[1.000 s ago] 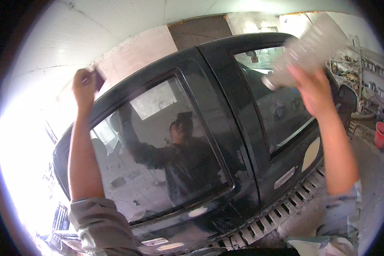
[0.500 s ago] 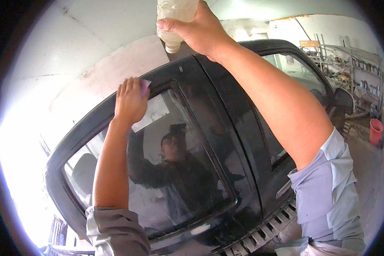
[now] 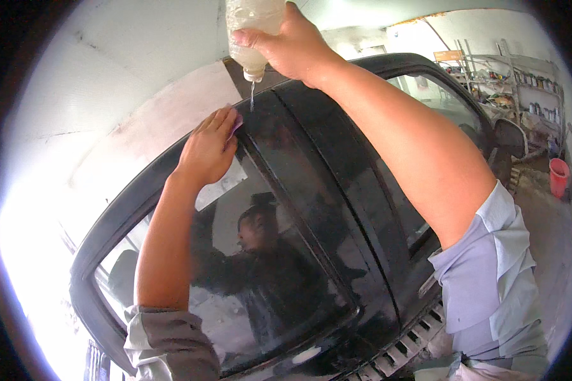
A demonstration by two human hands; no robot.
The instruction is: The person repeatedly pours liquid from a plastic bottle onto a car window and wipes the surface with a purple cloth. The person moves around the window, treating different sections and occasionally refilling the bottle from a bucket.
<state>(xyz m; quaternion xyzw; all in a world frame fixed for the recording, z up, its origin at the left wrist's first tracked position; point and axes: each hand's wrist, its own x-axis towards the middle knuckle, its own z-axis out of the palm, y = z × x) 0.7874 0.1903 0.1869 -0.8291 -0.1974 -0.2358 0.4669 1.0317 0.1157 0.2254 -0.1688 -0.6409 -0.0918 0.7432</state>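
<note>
A translucent bottle [image 3: 254, 16] is being gripped neck-down by the right hand [image 3: 292, 47] above the black door frame [image 3: 268, 120], apparently so that liquid [image 3: 252, 95] is being released beside the left hand [image 3: 208, 149]. A purple pad [image 3: 237, 122] is being held against the frame under the left fingers; it is being mostly hidden, so whether it is being pinched cannot be told, while the bottle's base is being cut off.

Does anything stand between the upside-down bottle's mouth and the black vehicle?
Nothing visible does: a thin liquid stream falls from the bottle, held in the right hand, toward the black vehicle. The left hand and purple pad appear just left of that stream.
</note>
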